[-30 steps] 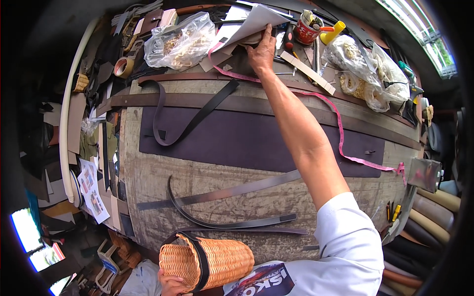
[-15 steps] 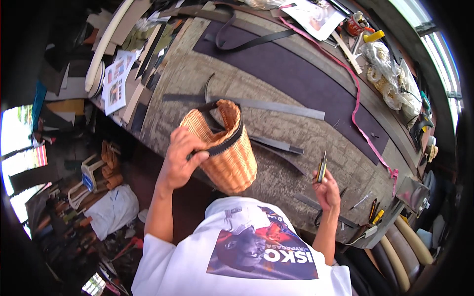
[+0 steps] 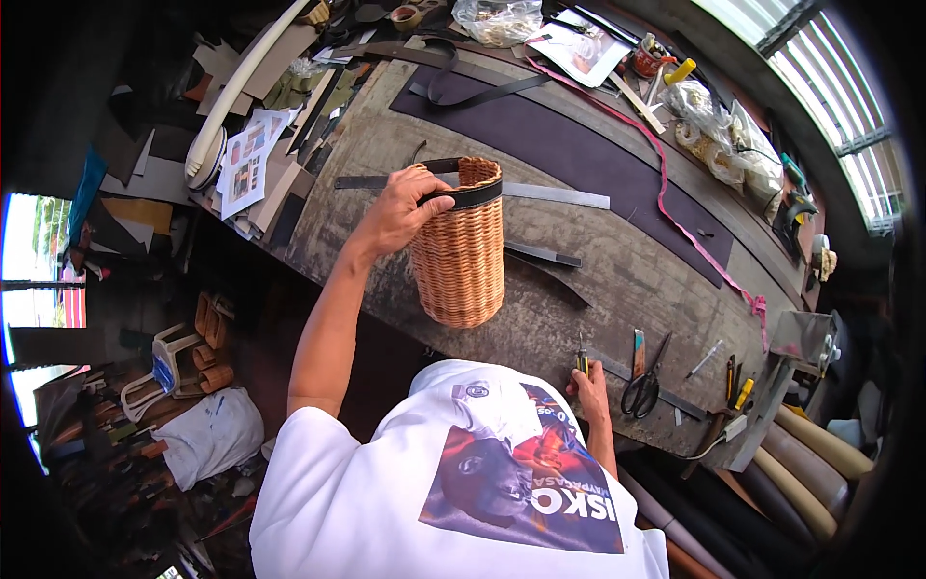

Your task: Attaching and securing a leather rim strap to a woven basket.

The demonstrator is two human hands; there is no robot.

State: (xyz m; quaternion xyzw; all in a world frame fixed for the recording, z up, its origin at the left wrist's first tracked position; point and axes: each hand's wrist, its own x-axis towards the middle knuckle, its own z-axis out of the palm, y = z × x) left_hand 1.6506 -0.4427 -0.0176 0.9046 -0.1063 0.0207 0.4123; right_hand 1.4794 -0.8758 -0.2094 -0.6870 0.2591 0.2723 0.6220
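My left hand [image 3: 405, 212] grips the rim of a tall woven wicker basket [image 3: 460, 265], thumb on the outside. A black strap [image 3: 475, 197] runs around the basket's top edge. The basket stands nearly upright over the near part of the worktable; whether its base touches the wood I cannot tell. Lower and to the right, close to the table's near edge, my right hand [image 3: 591, 394] is closed on a small pointed tool [image 3: 583, 364] with a yellow and black handle, its thin metal tip pointing away from me. Black-handled scissors [image 3: 640, 394] lie just right of that hand.
Grey strips [image 3: 559, 196] and a dark curved strip [image 3: 555, 282] lie on the worn worktable [image 3: 367, 261]. Behind them are a dark purple sheet [image 3: 579, 154] and a pink tape [image 3: 664, 183]. Plastic bags [image 3: 752, 154] crowd the far right; printed papers [image 3: 253, 159] lie left.
My left hand has carried the basket away from me and turned it more upright. My right hand has drawn down and left with the pointed tool, and the scissors have come into clear view.
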